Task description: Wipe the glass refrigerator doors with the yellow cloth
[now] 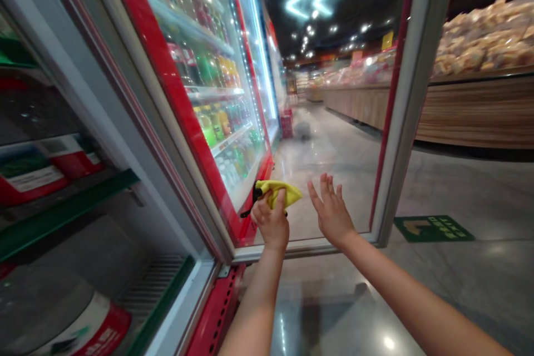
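My left hand (272, 223) holds a folded yellow cloth (280, 193) against the lower part of a glass door, with something black beside the cloth. My right hand (334, 216) is to the right of the cloth, its fingers spread, holding nothing, near the same glass. The door stands open, its grey metal frame (404, 105) edged in red. Whether the right fingertips touch the glass I cannot tell.
On the left, a cooler with green-edged shelves (67, 214) holds large bottles (62, 311). Lit drink coolers (208, 67) show through the glass. At right is a wood-panelled display (479, 111) piled with packaged goods. A green floor sign (434, 228) lies beyond the door.
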A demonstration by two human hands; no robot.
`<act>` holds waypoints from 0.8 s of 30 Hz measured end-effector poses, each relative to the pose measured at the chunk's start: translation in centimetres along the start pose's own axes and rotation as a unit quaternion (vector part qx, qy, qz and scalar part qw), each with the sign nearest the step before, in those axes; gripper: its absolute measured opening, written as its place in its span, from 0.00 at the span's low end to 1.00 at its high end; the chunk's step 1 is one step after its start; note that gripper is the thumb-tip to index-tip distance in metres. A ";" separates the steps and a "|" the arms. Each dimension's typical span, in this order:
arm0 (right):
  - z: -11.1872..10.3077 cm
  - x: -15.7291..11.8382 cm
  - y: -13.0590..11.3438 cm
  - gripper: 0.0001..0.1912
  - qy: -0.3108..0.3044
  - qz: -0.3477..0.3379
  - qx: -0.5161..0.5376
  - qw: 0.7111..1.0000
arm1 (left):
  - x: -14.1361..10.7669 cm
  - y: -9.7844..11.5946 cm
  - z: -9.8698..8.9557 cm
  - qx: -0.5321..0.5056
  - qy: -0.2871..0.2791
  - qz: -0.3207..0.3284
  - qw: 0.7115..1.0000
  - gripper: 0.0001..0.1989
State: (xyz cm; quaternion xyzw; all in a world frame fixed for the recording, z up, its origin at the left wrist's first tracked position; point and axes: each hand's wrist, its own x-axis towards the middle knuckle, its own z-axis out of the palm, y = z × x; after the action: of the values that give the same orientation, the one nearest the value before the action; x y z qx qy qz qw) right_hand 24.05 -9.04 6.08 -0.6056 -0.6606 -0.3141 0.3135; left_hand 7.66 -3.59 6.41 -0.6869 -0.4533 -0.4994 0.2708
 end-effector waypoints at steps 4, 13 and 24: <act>0.0 0.0 0.0 0.60 -0.017 0.009 -0.018 1.000 | -1.2 -0.2 0.2 -0.036 -0.076 0.087 0.993 0.27; -0.4 1.4 -2.5 0.52 -0.045 -0.027 -0.006 0.999 | -1.6 -4.1 -0.4 -0.007 -0.058 -0.046 0.997 0.22; 1.0 0.8 -5.6 0.50 -0.059 -0.056 -0.035 0.996 | -1.6 -9.3 -2.4 0.021 -0.048 -0.087 0.995 0.24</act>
State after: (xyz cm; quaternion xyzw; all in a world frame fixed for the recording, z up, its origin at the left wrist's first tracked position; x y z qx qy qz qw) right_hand 18.37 -8.14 5.94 -0.5957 -0.6992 -0.3184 0.2344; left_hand -1.88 -2.00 5.04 -0.6618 -0.5342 -0.4782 0.2191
